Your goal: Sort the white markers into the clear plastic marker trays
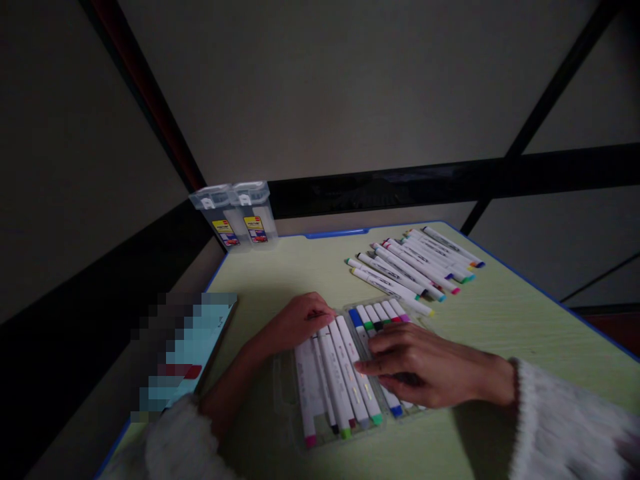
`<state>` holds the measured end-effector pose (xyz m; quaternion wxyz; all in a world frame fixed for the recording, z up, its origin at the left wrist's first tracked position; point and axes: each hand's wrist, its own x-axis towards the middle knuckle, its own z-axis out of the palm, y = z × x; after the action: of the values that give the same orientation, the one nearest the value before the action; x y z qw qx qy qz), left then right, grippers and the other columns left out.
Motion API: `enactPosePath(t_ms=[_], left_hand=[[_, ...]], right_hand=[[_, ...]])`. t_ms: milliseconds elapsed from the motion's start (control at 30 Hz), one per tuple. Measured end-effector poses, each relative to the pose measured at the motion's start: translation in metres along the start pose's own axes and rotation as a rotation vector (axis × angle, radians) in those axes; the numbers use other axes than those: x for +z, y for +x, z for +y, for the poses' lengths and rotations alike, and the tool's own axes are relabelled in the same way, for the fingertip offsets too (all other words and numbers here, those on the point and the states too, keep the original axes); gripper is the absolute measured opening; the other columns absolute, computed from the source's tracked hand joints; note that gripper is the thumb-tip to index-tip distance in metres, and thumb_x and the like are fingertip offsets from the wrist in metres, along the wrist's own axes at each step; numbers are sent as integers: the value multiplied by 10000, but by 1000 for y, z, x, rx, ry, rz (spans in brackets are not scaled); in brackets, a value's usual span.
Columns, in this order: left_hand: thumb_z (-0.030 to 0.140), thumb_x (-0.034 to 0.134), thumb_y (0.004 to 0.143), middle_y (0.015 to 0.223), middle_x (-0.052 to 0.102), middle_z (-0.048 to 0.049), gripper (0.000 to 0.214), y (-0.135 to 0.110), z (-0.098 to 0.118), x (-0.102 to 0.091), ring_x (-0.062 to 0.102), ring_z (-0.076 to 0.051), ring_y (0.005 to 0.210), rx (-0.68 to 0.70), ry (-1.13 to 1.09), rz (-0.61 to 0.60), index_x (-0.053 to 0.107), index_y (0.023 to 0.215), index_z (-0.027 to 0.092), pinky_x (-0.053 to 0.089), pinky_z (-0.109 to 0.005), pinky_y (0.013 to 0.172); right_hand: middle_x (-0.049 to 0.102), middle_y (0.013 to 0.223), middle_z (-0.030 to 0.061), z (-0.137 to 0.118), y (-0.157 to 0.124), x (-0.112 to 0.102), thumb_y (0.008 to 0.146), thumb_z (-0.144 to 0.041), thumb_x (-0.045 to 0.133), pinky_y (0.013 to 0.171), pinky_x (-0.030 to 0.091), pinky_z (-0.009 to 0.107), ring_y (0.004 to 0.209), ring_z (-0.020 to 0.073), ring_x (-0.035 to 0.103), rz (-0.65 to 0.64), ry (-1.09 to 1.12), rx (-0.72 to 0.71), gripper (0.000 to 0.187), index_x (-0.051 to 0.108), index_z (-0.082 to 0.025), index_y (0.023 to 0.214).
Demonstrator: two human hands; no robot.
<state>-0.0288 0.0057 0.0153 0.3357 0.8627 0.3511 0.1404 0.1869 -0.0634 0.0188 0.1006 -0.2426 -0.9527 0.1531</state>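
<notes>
A clear plastic marker case [287, 407] lies opened flat in front of me, with white markers in both halves. In its left half, several markers [345, 373] lie side by side, with pink, black, green and grey tips toward me. My left hand [303, 320] is curled over their far ends; its fingertips touch there, and what they hold, if anything, is hidden. Over the right half is my right hand [417, 363], index finger stretched to a marker in the left half and thumb apart below. Beneath it, more markers [377, 312] show blue, green, red and purple bands.
Loose markers [410, 263] lie in a slanted row at the table's back right. Two clear lidded containers [237, 217] stand at the back left corner. A light blue flat item [200, 340], partly pixelated, lies at the left edge. The pale table [505, 320] has a blue rim.
</notes>
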Motion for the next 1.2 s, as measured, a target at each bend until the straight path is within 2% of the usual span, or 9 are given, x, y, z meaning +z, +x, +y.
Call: enactPosePath(t_ms=[333,433,633,933,1200], left_hand=[[214,427,784,757,606,-41,236,0,-4,1,539,-120,698,-24,-11,77,617,687,113,411,-218,661],[221,427,787,742,600,-41,240,1,-5,1,535,-119,686,-18,-4,78,611,682,108,407,-217,648],[226,431,787,725,598,-39,244,1,-3,0,537,-120,680,-26,-12,76,605,662,109,407,-210,624],[206,441,782,777,618,-43,232,-1,-5,-2,552,-116,711,-23,-24,57,632,689,115,414,-197,636],[214,471,764,769,618,-48,203,-1,-13,-5,552,-126,708,-15,-80,95,632,704,106,422,-218,653]], right_hand=[[531,757,47,0,-1,2,826,-205,402,610,370,300,683,168,475,-11,-6,-8,298,576,-166,1065],[532,793,62,-2,-1,2,833,-249,412,623,393,308,700,173,483,1,16,-10,301,570,-151,1069],[532,871,80,-2,1,5,883,-392,372,636,411,330,749,189,497,-3,-44,-45,408,463,-174,1217],[542,865,79,-6,2,7,898,-428,322,671,426,342,794,200,511,-12,-87,-36,428,484,-168,1196],[538,849,83,-7,1,7,901,-442,280,653,442,351,765,207,515,14,-130,-56,455,490,-160,1189]])
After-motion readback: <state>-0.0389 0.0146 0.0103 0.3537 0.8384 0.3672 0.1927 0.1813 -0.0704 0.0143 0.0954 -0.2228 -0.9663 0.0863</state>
